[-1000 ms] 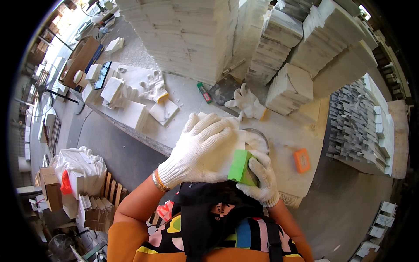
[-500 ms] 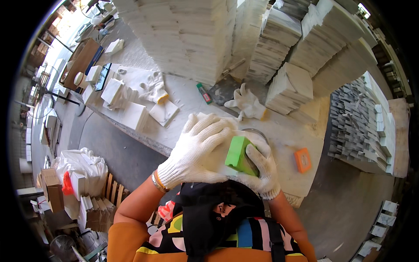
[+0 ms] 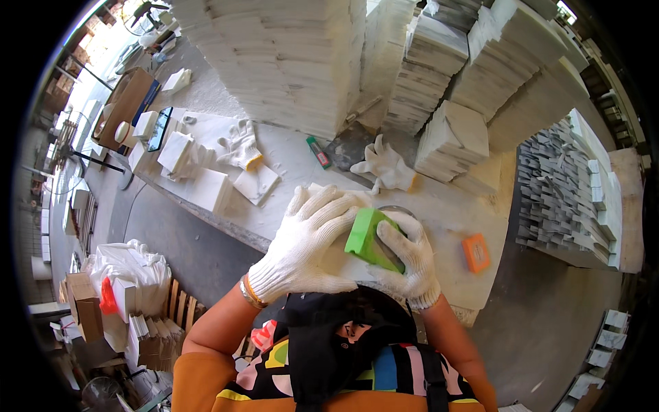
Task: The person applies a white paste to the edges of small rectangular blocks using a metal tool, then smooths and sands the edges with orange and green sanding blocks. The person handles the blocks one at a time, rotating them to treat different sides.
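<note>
My right hand [image 3: 415, 264], in a white knit glove, grips a bright green sanding block [image 3: 367, 237]. The block is tilted and sits over the right part of a white stone tile [image 3: 338, 255]. Across the tile's left side lies my gloved left hand [image 3: 309, 237], its fingers over the far part and the thumb along the near edge. Most of the tile is hidden by both hands and the block. Just beyond my right hand, part of a round metal rim [image 3: 397, 209] shows. An orange block [image 3: 475, 253] rests on the table to the right.
Tall stacks of white stone slabs [image 3: 281, 62] rise behind the work table [image 3: 439, 213]. Spare white gloves [image 3: 386, 165], a green-and-red small box [image 3: 318, 152], loose tiles [image 3: 257, 182] and a phone [image 3: 160, 129] lie on it. A pallet of small grey pieces [image 3: 559, 185] stands right.
The green sanding block has shifted slightly left and up and turned a little in my right hand. My left hand stays nearly in place on the tile.
</note>
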Motion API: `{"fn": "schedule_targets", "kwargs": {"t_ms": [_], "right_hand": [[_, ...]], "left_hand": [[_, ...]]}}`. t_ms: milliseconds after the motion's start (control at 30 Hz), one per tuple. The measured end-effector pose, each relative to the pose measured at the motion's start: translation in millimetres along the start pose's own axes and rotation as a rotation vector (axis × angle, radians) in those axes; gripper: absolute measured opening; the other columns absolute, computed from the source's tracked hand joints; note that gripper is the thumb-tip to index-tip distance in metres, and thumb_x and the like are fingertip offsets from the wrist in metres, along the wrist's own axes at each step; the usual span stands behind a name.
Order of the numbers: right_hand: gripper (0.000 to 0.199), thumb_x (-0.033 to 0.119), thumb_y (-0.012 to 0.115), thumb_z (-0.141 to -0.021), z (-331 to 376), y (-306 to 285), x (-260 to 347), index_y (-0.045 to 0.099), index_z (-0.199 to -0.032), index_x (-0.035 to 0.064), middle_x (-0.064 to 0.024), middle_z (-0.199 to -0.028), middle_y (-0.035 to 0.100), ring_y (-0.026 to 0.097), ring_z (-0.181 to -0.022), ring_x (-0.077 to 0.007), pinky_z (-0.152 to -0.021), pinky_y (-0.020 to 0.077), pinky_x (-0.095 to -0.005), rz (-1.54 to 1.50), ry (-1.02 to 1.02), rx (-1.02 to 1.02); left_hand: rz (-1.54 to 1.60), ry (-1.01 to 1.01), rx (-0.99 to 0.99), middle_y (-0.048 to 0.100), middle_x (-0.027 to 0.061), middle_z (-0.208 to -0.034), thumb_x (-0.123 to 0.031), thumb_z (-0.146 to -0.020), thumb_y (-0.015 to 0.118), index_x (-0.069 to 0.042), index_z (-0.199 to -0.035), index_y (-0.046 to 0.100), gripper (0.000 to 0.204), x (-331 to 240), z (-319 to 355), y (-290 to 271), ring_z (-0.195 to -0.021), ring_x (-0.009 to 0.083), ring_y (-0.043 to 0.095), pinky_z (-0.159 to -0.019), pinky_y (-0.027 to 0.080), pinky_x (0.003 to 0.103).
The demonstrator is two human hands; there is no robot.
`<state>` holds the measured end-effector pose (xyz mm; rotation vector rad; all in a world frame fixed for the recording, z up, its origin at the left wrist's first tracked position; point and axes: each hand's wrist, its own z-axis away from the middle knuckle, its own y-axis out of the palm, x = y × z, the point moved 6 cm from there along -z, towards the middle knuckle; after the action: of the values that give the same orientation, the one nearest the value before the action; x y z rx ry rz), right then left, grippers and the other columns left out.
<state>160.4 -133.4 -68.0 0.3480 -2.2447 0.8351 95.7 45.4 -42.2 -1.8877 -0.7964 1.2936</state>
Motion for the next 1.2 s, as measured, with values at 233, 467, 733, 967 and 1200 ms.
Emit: {"fn": "schedule_targets", "kwargs": {"t_ms": [233, 467, 733, 967, 1200], "right_hand": [[0.068, 0.017, 0.089, -0.069, -3, 6, -22, 0.065, -0.133, 0.0093, -0.0174, -0.131, 0.061, 0.061, -0.116, -0.0368, -0.098, 0.0488, -0.0441, -0.018, 0.123, -0.068], [0.067, 0.021, 0.088, -0.072, 16, 9, -3, 0.065, -0.133, 0.0096, -0.0181, -0.134, 0.06, 0.06, -0.117, -0.0361, -0.098, 0.049, -0.0455, 0.007, 0.048, 0.034], [0.064, 0.018, 0.074, -0.089, -28, -24, -64, 0.053, -0.147, 0.0027, -0.0145, -0.136, 0.056, 0.056, -0.126, -0.0269, -0.109, 0.0439, -0.0381, -0.322, 0.413, -0.228], [0.078, 0.027, 0.071, -0.091, 73, -31, -61, 0.039, -0.155, -0.0017, -0.0139, -0.145, 0.051, 0.054, -0.131, -0.0233, -0.11, 0.0436, -0.0363, -0.575, 0.699, -0.442], [0.078, 0.026, 0.071, -0.09, 82, -29, -38, 0.039, -0.155, -0.0033, -0.0133, -0.142, 0.055, 0.062, -0.12, -0.0237, -0.098, 0.0524, -0.0352, -0.666, 0.722, -0.443]], "left_hand": [[0.021, 0.023, -0.014, 0.055, 0.0126, -0.142, -0.051, -0.059, 0.085, -0.012, -0.137, 0.058, 0.091, 17, -2, 3, -0.139, 0.0405, 0.045, -0.113, 0.029, 0.065], [0.046, -0.001, 0.027, 0.055, 0.013, -0.143, -0.049, -0.056, 0.086, -0.012, -0.136, 0.058, 0.092, 13, -6, 1, -0.138, 0.0403, 0.046, -0.112, 0.029, 0.065], [-0.085, 0.062, 0.002, 0.058, 0.0105, -0.135, -0.044, -0.053, 0.087, -0.012, -0.13, 0.061, 0.088, -16, -13, -19, -0.129, 0.0383, 0.052, -0.106, 0.038, 0.058], [-0.171, -0.185, -0.149, 0.059, 0.015, -0.131, -0.044, -0.058, 0.089, -0.011, -0.132, 0.061, 0.085, -15, -6, -17, -0.117, 0.038, 0.06, -0.1, 0.047, 0.052], [-0.114, -0.367, 0.023, 0.051, 0.0214, -0.146, -0.051, -0.061, 0.091, -0.011, -0.138, 0.058, 0.093, -15, -1, -35, -0.124, 0.0441, 0.057, -0.101, 0.048, 0.055]]}}
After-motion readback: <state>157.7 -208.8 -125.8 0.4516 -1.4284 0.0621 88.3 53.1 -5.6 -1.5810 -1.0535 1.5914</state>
